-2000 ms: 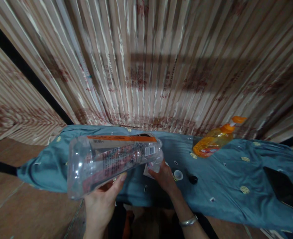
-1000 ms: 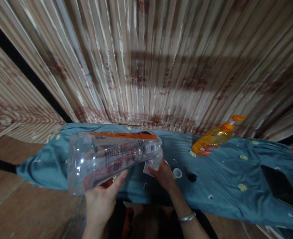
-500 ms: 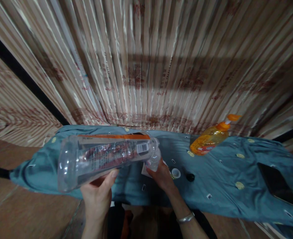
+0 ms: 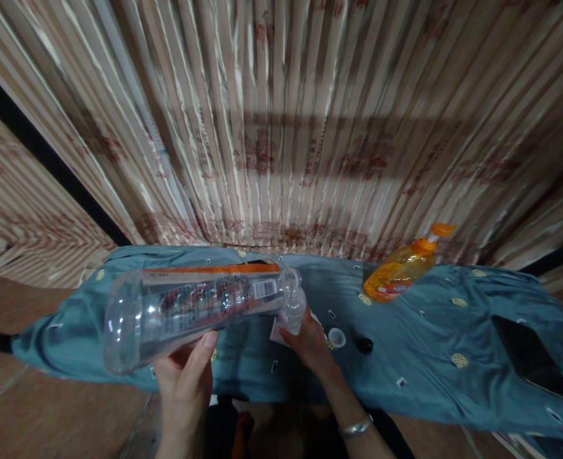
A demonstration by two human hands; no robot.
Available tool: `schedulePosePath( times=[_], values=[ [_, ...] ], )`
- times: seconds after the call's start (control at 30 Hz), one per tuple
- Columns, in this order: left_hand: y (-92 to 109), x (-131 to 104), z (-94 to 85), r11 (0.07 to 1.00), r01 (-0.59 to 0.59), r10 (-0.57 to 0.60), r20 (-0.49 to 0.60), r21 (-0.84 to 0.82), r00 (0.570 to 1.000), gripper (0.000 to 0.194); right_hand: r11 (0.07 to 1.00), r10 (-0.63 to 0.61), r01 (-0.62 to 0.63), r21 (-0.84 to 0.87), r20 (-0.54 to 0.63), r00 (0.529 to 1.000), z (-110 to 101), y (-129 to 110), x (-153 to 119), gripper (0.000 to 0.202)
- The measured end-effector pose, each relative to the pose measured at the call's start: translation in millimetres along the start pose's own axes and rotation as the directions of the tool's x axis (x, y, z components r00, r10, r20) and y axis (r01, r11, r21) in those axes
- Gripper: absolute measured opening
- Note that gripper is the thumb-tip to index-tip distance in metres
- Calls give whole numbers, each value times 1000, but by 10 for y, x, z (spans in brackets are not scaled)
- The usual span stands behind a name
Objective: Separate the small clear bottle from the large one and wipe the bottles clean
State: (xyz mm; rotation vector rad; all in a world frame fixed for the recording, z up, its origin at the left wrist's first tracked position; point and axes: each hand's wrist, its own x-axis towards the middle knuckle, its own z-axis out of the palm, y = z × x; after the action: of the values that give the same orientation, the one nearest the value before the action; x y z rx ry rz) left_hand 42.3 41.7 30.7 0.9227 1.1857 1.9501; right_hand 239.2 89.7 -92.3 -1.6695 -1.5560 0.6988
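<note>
The left hand (image 4: 183, 376) is cupping a large clear plastic bottle (image 4: 195, 306) from underneath, fingers curled up around its lower side near the wide base, thumb reaching up along the near wall. The bottle is lying almost level in the air above the tabletop (image 4: 429, 376), base pointing left toward the camera and neck pointing right. Its walls are see-through and no liquid is showing inside; a printed label with an orange band along the top and a barcode near the shoulder is wrapping around the body.

The right hand (image 4: 307, 341) is closing around a small clear container (image 4: 293, 309) just below the big bottle's neck, fingers wrapped about it, with the mouth of the large bottle meeting the top of the small one. What the small one is holding cannot be told. A bangle is sitting on the right wrist.

A teal cloth with small printed motifs is covering the tabletop. Just right of the right hand a small white cap (image 4: 336, 337) is lying open side up, and beside it a small black cap (image 4: 365, 345). Farther back and to the right a pump bottle (image 4: 403, 268) is standing with orange liquid filling most of it and an orange pump head on top. A dark flat phone-like slab (image 4: 530, 357) is resting near the right edge. Striped curtains are hanging behind.
</note>
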Motion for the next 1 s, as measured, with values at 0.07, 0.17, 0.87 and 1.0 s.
schedulePosePath(
  times=[0.07,0.17,0.87,1.0],
  values=[
    [60,-25,63,996,20,-20,7,-91,1000,24,1000,-10,10,3,5,1000,0,4,2,52],
    [131,-57,140,989,30,-34,-20,-144,999,28,1000,-6,6,4,9,1000,-5,3,4,51],
    [210,28,125,995,95,-96,30,27,995,45,999,1,0,-43,16,1000,5,15,7,50],
    [178,69,78,994,65,-70,49,88,996,30,999,17,-15,-39,29,999,2,-7,7,48]
  ],
)
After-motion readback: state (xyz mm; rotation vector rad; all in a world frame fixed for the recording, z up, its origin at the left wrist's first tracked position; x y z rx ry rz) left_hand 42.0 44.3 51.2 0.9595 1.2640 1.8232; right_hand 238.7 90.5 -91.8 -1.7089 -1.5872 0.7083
